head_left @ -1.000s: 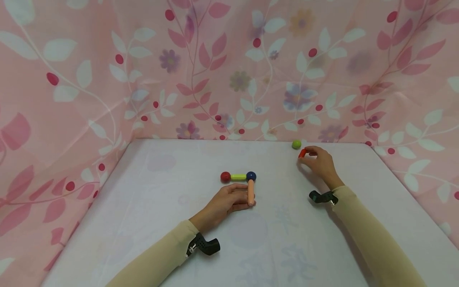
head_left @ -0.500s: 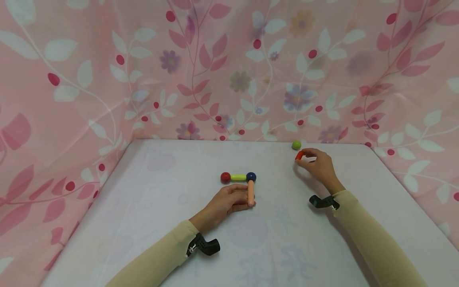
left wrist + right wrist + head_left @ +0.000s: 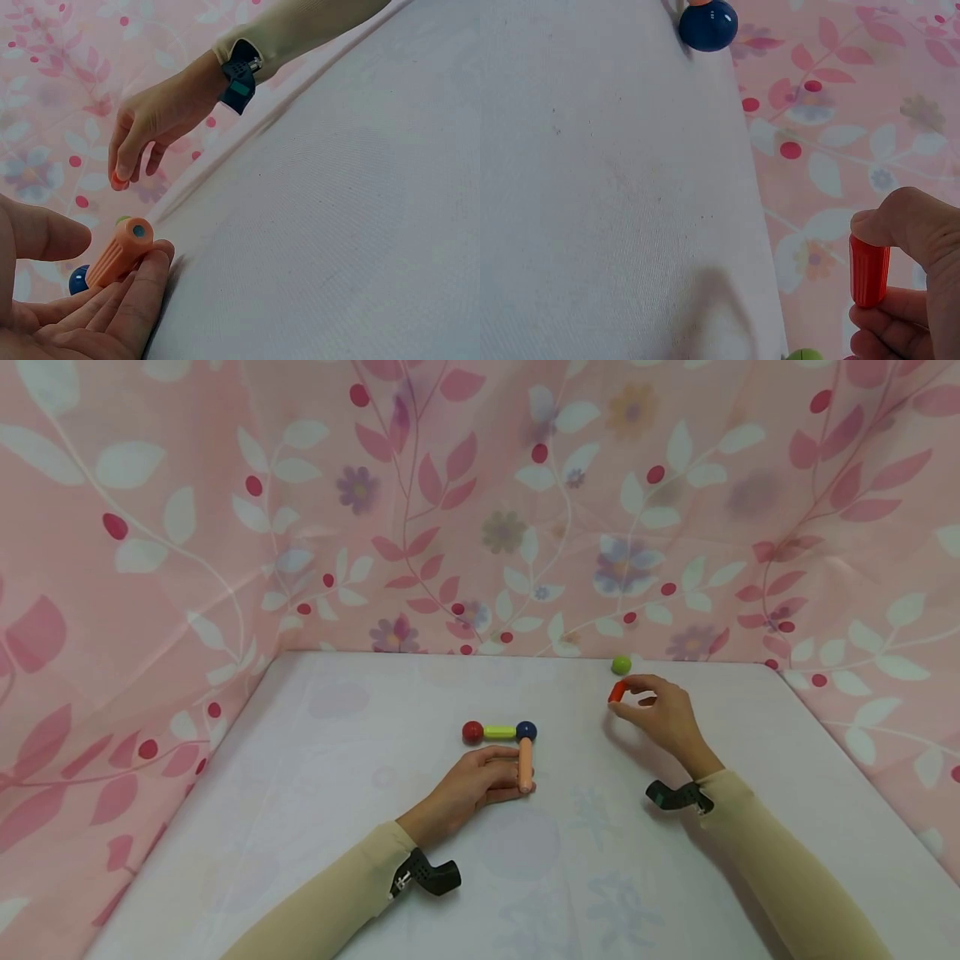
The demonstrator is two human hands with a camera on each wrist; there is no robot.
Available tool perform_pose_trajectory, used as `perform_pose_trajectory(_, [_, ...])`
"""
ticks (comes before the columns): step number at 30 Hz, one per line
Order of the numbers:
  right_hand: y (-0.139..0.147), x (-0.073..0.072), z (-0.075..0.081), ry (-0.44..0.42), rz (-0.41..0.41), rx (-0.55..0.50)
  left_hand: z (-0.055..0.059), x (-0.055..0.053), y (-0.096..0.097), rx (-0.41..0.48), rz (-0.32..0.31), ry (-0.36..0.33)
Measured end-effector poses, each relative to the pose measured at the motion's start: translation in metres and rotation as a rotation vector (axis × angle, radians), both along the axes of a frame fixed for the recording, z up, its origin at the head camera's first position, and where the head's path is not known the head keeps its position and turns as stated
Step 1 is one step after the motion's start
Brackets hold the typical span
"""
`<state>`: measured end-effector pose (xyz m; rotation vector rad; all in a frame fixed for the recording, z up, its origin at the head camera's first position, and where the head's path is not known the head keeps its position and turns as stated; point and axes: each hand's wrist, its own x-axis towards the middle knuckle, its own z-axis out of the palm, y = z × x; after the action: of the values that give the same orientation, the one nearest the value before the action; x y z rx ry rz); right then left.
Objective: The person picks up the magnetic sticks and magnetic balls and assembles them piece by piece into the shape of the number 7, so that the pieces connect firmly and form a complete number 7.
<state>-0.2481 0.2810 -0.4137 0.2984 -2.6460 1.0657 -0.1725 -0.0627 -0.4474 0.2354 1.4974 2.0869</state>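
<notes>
My right hand pinches a short red magnetic building stick between thumb and fingertips, above the right side of the table. My left hand rests at the middle, its fingers stretched under and against a peach magnetic stick, whose metal end disc shows. The thumb stands apart from that stick in the left wrist view. The peach stick meets a blue ball. A yellow-green stick joins the blue ball to a red ball on the left.
A green ball lies near the table's back edge, just beyond my right hand. The white cloth-covered table ends at a pink floral curtain. Each wrist carries a black camera.
My right hand has moved a little left and toward me, carrying the red stick away from the green ball. The left hand and the joined pieces have stayed in place.
</notes>
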Motion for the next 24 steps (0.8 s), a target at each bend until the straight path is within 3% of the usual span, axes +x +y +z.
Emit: perform_pose_trajectory(24, [-0.022,0.025,0.008,0.064,0.104,0.002,0.002,0.001,0.000,0.003,-0.002,0.002])
